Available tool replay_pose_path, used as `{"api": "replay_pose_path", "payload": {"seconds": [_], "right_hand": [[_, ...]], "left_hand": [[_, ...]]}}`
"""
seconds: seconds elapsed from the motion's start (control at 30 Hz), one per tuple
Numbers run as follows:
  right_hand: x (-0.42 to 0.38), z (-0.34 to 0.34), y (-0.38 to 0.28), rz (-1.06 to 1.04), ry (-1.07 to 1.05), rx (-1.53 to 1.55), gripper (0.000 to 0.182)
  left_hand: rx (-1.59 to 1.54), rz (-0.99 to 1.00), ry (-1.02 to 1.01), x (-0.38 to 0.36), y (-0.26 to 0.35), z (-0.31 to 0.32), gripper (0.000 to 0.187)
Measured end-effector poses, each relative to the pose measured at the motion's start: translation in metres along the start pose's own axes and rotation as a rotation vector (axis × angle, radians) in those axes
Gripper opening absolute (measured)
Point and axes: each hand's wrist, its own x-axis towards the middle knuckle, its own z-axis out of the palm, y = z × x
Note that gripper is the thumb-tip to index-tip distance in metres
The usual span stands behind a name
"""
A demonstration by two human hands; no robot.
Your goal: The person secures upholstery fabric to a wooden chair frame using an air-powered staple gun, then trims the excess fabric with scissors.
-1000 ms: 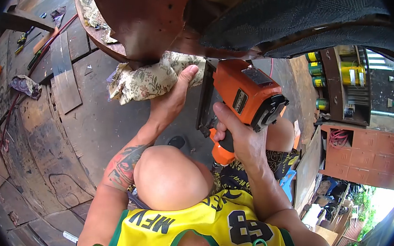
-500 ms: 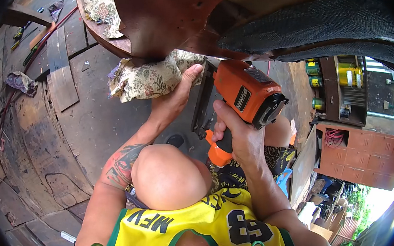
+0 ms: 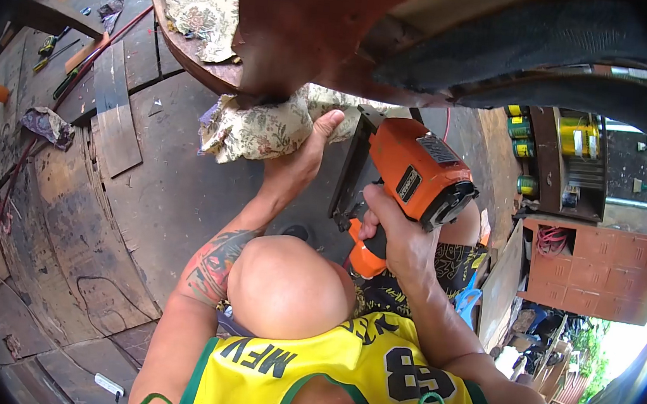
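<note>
My right hand (image 3: 406,237) grips the dark handle of an orange-and-black staple gun (image 3: 420,172), its fingers wrapped around it. The gun's nose is just right of my left hand (image 3: 297,153), close to the underside of a piece of furniture. My left hand is closed on a bunched floral fabric (image 3: 256,129), thumb pointing up along its right end. This fabric hangs from the edge of the brown furniture piece (image 3: 301,28), which fills the top of the view. The fingers behind the cloth are partly hidden.
More floral fabric (image 3: 198,7) lies on the furniture's curved rim at upper left. Screwdrivers (image 3: 46,51), a red hose (image 3: 126,27) and a crumpled cloth (image 3: 48,126) lie on the worn floor. To the right stand a shelf with cans (image 3: 579,137) and a brown locker cabinet (image 3: 597,267).
The staple gun has shifted slightly right and down, a little farther from the fabric. My left hand still grips the cloth. The whole view has also moved slightly.
</note>
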Motion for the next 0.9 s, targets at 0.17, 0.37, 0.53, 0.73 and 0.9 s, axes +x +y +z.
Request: {"api": "replay_pose_path", "payload": {"seconds": [0.17,0.37,0.53,0.73,0.9], "right_hand": [[0.003,-0.011,0.003,0.041,-0.031,0.068,0.016],[0.005,-0.013,-0.002,0.062,-0.065,0.114,0.017],[0.008,0.0,-0.004,0.037,-0.08,0.058,0.018],[0.013,0.007,-0.006,0.009,-0.089,-0.031,0.016],[0.013,0.006,-0.009,0.035,-0.081,-0.021,0.017]], "left_hand": [[-0.079,-0.064,-0.04,0.0,-0.002,-0.001,0.023],[-0.02,-0.027,0.005,-0.004,0.003,0.002,0.022],[-0.014,-0.043,0.025,-0.005,-0.003,0.004,0.021],[-0.062,0.05,0.051,-0.005,-0.013,0.005,0.019],[-0.013,0.05,0.028,-0.004,-0.012,0.003,0.019]]}}
